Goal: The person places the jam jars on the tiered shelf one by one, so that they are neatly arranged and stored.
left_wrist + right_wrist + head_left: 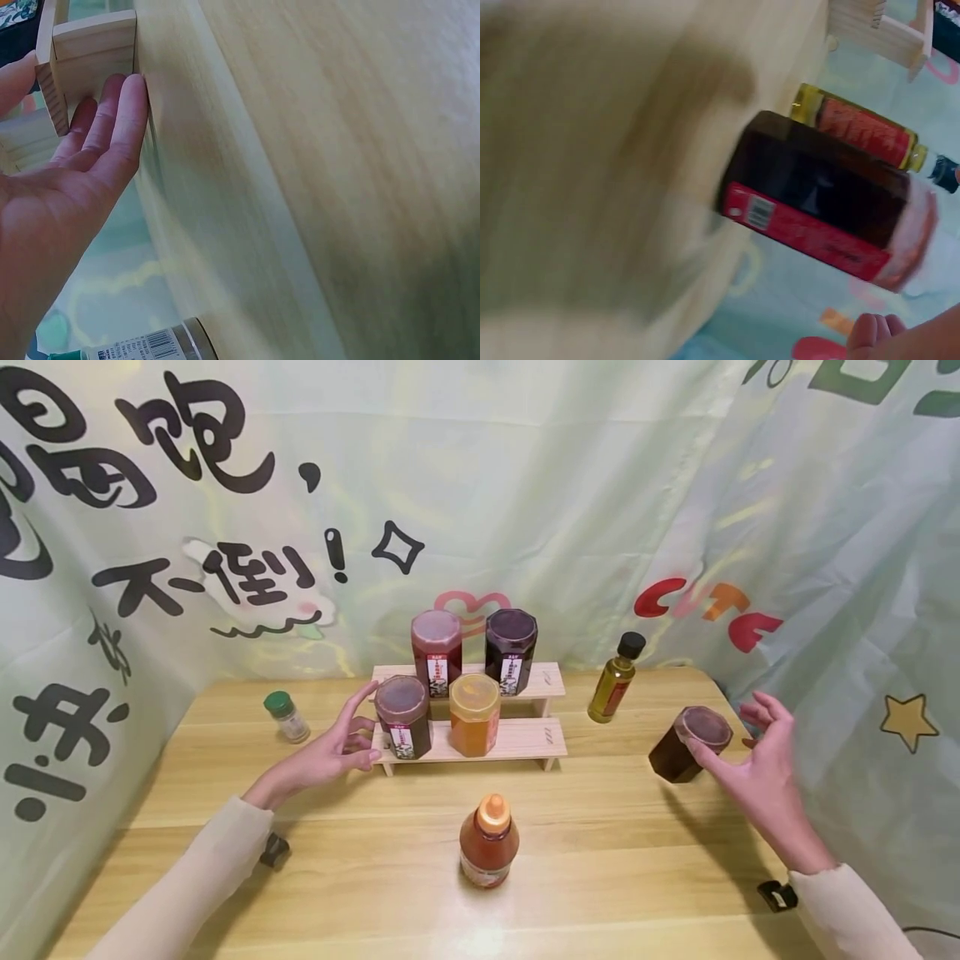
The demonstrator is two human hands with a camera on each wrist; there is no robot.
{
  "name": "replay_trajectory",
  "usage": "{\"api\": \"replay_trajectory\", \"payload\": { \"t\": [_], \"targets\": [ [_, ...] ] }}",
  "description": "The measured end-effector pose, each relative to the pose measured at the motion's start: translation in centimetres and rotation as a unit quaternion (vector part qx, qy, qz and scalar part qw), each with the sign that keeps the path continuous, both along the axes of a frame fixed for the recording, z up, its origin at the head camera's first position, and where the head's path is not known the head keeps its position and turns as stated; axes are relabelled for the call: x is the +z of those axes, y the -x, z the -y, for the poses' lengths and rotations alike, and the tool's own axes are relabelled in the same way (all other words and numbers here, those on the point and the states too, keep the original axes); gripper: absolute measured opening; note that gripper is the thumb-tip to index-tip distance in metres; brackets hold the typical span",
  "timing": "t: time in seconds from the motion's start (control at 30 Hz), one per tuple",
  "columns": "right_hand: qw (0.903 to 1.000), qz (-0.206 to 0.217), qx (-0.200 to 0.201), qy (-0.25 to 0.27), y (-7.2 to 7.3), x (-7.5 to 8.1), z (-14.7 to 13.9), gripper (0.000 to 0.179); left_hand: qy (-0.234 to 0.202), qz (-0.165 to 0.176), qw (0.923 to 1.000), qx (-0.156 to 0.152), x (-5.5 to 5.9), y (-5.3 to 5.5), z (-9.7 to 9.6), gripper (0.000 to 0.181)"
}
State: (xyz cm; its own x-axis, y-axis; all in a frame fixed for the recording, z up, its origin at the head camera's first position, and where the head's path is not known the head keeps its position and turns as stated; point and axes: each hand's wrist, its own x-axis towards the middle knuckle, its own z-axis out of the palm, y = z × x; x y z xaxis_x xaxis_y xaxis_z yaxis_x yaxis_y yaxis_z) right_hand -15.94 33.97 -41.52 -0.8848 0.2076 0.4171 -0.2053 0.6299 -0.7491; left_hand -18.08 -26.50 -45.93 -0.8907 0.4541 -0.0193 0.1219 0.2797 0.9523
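My left hand [330, 747] is at the left end of a two-step wooden rack [525, 739]. In the left wrist view its fairly straight fingers [124, 124] lie against the wooden end. A dark jar [403, 727] and an orange-yellow jar [474, 727] stand on the lower step. Behind them, a red jar [437, 652] and a dark purple jar [512, 647] occupy the upper step. My right hand [761, 768] is spread beside a dark brown jar [675, 752], thumb near its lid, other fingers apart from it. Whether the thumb touches the lid I cannot tell.
A green-capped shaker [288, 718] stands left of the rack. An oil bottle [613, 685] with a black cap stands between rack and brown jar. Nearer me is a squeeze bottle [489, 847] with an orange cap. A printed curtain [525, 485] hangs behind the table [360, 893].
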Motion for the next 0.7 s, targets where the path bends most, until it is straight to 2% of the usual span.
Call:
{"api": "replay_trajectory", "payload": {
  "t": [0.27, 0.47, 0.7],
  "targets": [
    [0.9958, 0.083, 0.038, -0.015, 0.5, -2.1, -1.2, 0.121, -0.01, -0.009, 0.9999, -0.007, -0.1, 0.0, 0.1, 0.113],
    [0.9928, 0.099, 0.067, -0.011, 0.9, -3.3, -1.6, 0.117, -0.009, -0.014, 0.9998, -0.01, 0.0, 0.0, 0.1, 0.112],
    [0.9873, 0.123, 0.097, 0.029, 1.2, -4.1, -1.7, 0.112, -0.011, -0.014, 0.9997, -0.014, 0.0, 0.0, 0.0, 0.113]
  ]
}}
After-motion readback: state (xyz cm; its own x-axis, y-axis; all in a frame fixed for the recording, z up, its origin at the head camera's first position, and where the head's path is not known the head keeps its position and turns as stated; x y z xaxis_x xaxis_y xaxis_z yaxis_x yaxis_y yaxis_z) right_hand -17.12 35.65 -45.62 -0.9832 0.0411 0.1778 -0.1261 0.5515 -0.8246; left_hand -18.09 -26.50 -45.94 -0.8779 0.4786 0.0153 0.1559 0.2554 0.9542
